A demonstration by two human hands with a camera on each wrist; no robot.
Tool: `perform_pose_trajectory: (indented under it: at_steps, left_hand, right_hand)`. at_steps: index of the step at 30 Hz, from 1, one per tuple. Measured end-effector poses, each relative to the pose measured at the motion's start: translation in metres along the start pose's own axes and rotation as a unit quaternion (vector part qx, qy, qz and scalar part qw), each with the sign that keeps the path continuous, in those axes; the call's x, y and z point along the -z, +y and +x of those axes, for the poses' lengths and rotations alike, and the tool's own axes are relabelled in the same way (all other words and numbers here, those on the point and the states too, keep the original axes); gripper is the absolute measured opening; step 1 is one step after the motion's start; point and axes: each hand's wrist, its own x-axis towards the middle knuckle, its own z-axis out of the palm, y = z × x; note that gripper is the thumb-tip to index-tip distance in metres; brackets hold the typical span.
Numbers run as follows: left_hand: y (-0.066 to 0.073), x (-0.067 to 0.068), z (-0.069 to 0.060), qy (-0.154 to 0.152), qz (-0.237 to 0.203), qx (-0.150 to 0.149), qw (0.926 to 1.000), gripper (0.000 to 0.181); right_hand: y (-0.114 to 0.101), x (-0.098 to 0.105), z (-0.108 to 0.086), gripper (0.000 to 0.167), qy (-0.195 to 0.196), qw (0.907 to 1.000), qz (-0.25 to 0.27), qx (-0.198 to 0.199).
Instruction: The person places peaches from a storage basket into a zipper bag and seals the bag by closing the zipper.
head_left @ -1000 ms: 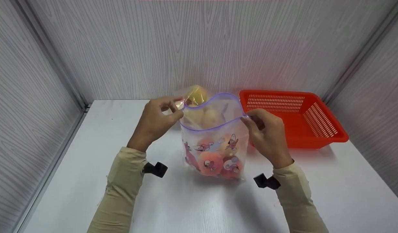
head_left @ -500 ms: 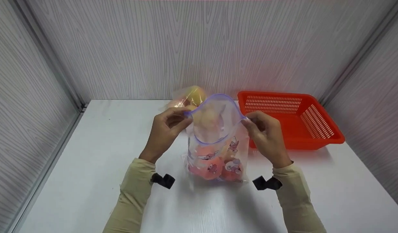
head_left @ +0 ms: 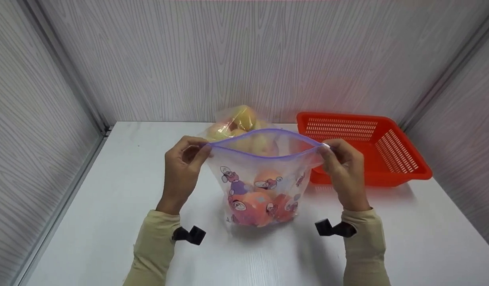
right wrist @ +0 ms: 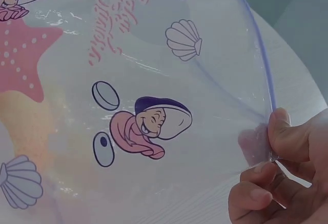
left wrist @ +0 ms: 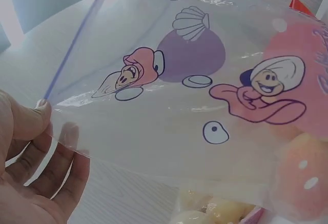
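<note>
A clear zip bag (head_left: 218, 165) with cartoon prints and a purple zip rim stands upright on the white table, in the middle of the head view. Round red and orange fruits (head_left: 252, 208) lie in its lower part, blurred by the plastic. My left hand (head_left: 181, 172) pinches the left end of the rim between thumb and fingers. At the right end, my right hand (head_left: 346, 172) pinches the other corner. Between them the bag's mouth is a narrow, lens-shaped gap. Both wrist views show the printed side stretched from the pinched corner, with the right thumb (right wrist: 287, 137) pressing the plastic.
Behind the zip bag sits another clear bag (head_left: 224, 115) of yellowish round fruits, partly hidden. A red plastic basket (head_left: 363, 176) with slotted sides stands at the back right, close behind my right hand. Grey wood-grain panels (head_left: 189, 59) enclose the table's back and sides.
My hands have moved apart, the left one to the left and the right one to the right. The bag's mouth has gone from a wide round loop to a long narrow slit.
</note>
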Motion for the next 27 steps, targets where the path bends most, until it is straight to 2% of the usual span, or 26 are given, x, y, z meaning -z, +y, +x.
perform_pose_trajectory:
  at_steps: [3,8,12,15,20,23,25,27]
  left_hand:
    - [0.002,0.006,-0.003,-0.001,0.026,-0.006,0.9996,0.01]
    - [0.006,0.014,-0.008,0.003,0.089,-0.021,0.9958,0.01]
    - [0.006,0.019,-0.01,0.009,0.122,-0.013,0.9924,0.01]
    - [0.01,0.02,-0.009,0.003,0.138,-0.006,0.9905,0.011]
    - [0.019,0.028,-0.007,-0.028,0.171,-0.011,0.9848,0.013]
    - [0.028,0.033,-0.007,-0.046,0.208,-0.033,0.9765,0.016]
    - [0.039,0.033,-0.006,-0.042,0.237,-0.06,0.9687,0.019]
    - [0.053,0.026,-0.006,-0.035,0.264,-0.093,0.9593,0.021]
  right_hand:
    - [0.007,0.002,-0.001,0.012,0.018,0.9992,0.036,-0.001]
    - [0.015,-0.001,-0.003,0.012,0.042,0.997,0.065,0.008]
    - [0.018,-0.003,-0.006,0.012,0.054,0.9949,0.084,0.012]
    - [0.02,0.003,-0.005,0.013,0.046,0.9932,0.107,0.011]
    - [0.022,0.013,-0.001,0.013,0.004,0.9878,0.156,-0.001]
    - [0.023,0.015,0.0,0.013,-0.014,0.9848,0.173,-0.008]
    - [0.024,0.017,-0.001,0.012,-0.02,0.9831,0.182,-0.012]
    - [0.025,0.018,-0.003,0.01,-0.024,0.9815,0.189,-0.018]
